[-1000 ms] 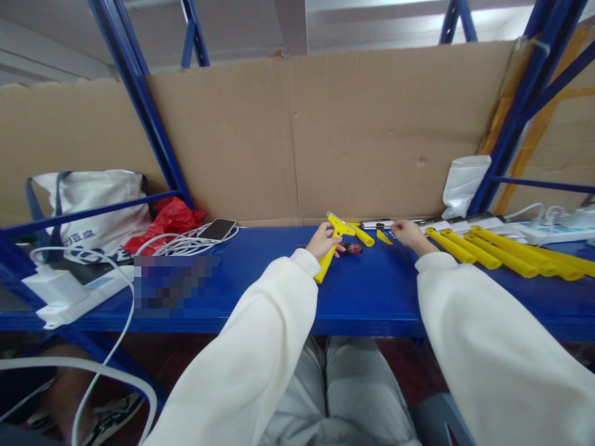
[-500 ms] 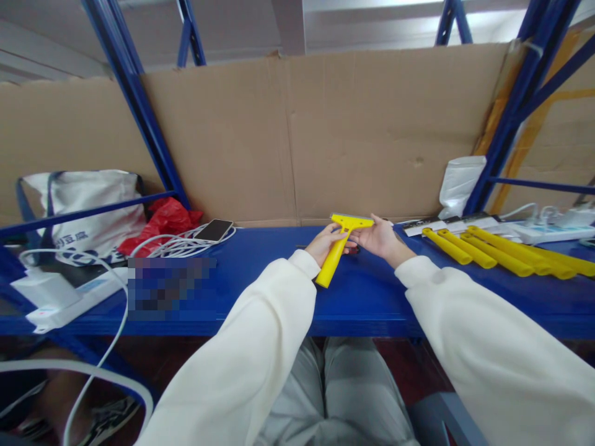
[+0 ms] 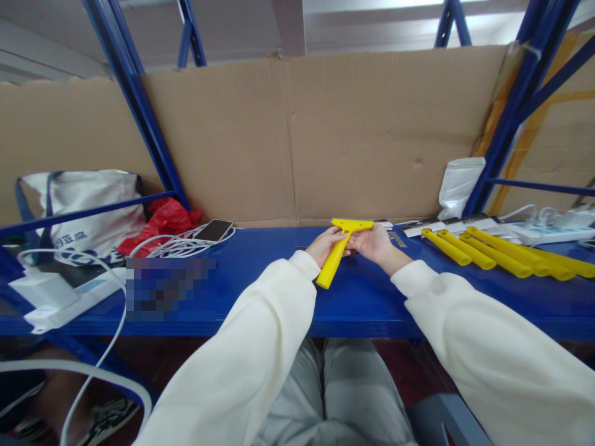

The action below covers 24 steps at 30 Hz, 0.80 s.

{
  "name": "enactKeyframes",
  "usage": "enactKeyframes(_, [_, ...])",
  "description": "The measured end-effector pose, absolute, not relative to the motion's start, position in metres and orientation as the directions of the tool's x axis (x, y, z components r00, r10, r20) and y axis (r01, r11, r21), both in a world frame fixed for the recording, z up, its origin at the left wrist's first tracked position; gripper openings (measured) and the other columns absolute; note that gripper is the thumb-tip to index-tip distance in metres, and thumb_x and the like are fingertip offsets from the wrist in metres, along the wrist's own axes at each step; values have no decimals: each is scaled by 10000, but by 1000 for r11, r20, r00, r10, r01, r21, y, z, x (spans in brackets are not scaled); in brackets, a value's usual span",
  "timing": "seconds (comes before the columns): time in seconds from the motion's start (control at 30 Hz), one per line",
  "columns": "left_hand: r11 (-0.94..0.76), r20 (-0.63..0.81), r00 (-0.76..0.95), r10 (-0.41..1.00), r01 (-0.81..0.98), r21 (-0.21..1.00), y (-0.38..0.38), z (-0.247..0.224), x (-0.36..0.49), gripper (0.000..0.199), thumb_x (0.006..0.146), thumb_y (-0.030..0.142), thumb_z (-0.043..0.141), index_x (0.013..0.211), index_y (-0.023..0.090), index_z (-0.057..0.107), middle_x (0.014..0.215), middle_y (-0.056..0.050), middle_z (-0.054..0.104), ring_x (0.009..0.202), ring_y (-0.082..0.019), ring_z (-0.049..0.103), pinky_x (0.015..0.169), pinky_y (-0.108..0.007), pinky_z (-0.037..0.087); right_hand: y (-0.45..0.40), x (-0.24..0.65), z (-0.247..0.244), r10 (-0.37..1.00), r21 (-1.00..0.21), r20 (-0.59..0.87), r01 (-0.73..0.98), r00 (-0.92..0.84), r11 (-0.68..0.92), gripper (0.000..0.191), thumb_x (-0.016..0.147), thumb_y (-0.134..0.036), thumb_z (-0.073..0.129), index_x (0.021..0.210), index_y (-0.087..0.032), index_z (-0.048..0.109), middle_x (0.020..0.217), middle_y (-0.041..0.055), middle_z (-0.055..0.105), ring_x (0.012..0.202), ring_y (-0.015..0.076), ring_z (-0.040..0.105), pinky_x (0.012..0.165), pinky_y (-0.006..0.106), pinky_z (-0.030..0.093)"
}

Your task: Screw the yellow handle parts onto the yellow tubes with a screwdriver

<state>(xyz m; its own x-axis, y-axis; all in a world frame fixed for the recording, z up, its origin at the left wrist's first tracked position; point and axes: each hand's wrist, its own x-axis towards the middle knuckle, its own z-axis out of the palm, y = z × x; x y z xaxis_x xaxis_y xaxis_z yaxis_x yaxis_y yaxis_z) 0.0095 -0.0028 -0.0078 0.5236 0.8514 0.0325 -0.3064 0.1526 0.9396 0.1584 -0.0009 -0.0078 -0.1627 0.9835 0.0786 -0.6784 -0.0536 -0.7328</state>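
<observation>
A yellow scraper (image 3: 333,261) with a T-shaped head slants over the blue tabletop, its handle pointing down toward me. My left hand (image 3: 324,245) is closed around its neck, thumb on top. Against the right side of the neck, below the head, my right hand (image 3: 369,243) has its fingers curled in and closed; their tips are partly hidden by the scraper. A thin dark rod (image 3: 301,248) shows just left of my left hand, on the tabletop. Small metal strips (image 3: 397,240) lie just right of my right hand.
Several yellow handles (image 3: 497,255) lie in a row at the right, before flat black-and-white packs (image 3: 446,224). A white pouch (image 3: 461,186) leans on the cardboard wall (image 3: 372,136). Left are a phone (image 3: 214,231), coiled white cable (image 3: 171,248), a red bag (image 3: 162,223) and a power strip (image 3: 69,310).
My right hand has shifted slightly left and down from the end of the scraper's head, its fingers curling in by the neck. Metal strips beside it have come into view. My left hand stays put.
</observation>
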Motion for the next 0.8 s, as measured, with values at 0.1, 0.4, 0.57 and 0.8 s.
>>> enactKeyframes(0.1, [156,29,513,858,-313,937,-6,-6,10,243,907,35,581,1112,165,572,879,-45,733,575,-90,670,550,-191,539,-5,156,-5,990,-724,47,-687,-134,-58,416,1010,-232,196,1087,-168,600,689,76,631,583,239,584,508,338,526])
enactKeyframes(0.4, [116,0,286,958,-390,914,-2,-3,8,266,881,27,619,1052,207,523,1000,-17,678,647,-104,724,537,-183,511,14,181,-6,987,-792,-69,-609,145,35,544,1020,-298,154,1349,-102,539,1097,188,698,1003,236,712,870,382,604])
enactKeyframes(0.57, [109,-55,178,983,-308,945,-2,-2,5,401,813,-32,623,1101,221,507,1025,-12,689,691,-147,757,483,-179,469,41,239,-20,931,-975,-13,-210,365,69,591,981,-301,161,1416,-110,513,1241,233,663,1172,249,677,976,398,562])
enactKeyframes(0.8, [85,-39,203,978,-223,971,1,-3,2,514,763,-47,651,1183,216,512,1049,-38,711,617,-141,737,452,-175,443,51,274,-29,884,-992,-113,-99,453,-76,619,1006,-333,81,1397,-103,501,1203,250,667,1064,263,709,916,419,577])
